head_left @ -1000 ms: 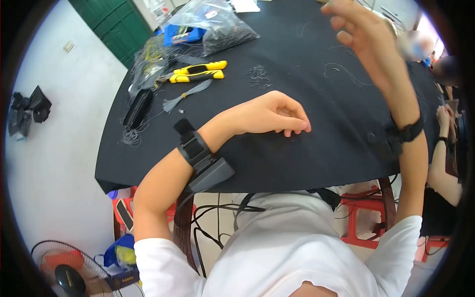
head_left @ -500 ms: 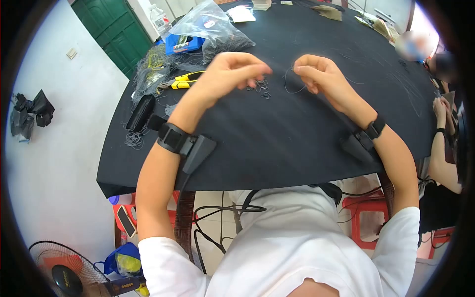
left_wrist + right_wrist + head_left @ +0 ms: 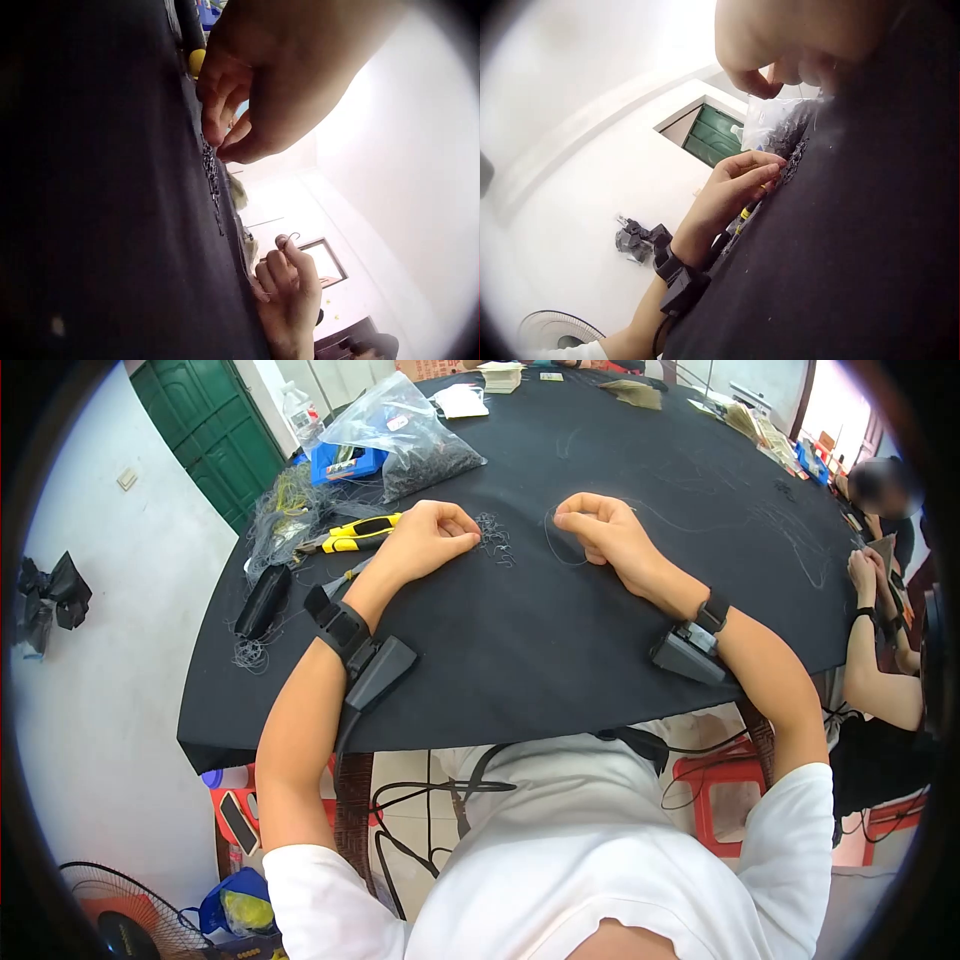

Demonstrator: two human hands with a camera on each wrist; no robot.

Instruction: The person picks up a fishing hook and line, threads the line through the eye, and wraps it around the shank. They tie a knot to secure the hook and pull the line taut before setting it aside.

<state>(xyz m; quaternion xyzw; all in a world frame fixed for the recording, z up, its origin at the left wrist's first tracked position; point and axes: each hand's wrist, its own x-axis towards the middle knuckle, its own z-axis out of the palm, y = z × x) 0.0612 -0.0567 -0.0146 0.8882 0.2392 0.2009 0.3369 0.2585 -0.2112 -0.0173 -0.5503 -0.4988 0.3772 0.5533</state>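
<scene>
Black cloth covers the round table [image 3: 560, 660], where the left hand [image 3: 425, 540] pinches into a heap of tiny dark wire hooks [image 3: 494, 540] at its 3 o'clock and the right hand [image 3: 600, 530] clasps a fine pale looped line [image 3: 547, 542], apparently mid hook-picking; joining them next would demand delicate fingertips.

I'm counting two grips working here, the left grip [image 3: 428, 538] and the right grip [image 3: 598, 528], over one black tabletop [image 3: 560, 650]. One heap of small hooks [image 3: 493, 540] is lying there and one thin line [image 3: 550, 548] is looping beside it. I'm also seeing one clear bag [image 3: 405, 435], one blue box [image 3: 345, 460], one pair of yellow pliers [image 3: 358, 533] and one black pouch [image 3: 262, 600]. Two cameras are riding along, the left wrist camera [image 3: 375, 665] and the right wrist camera [image 3: 688, 652]. One fan [image 3: 130, 920] is showing too, plus one green door [image 3: 200, 430].
</scene>
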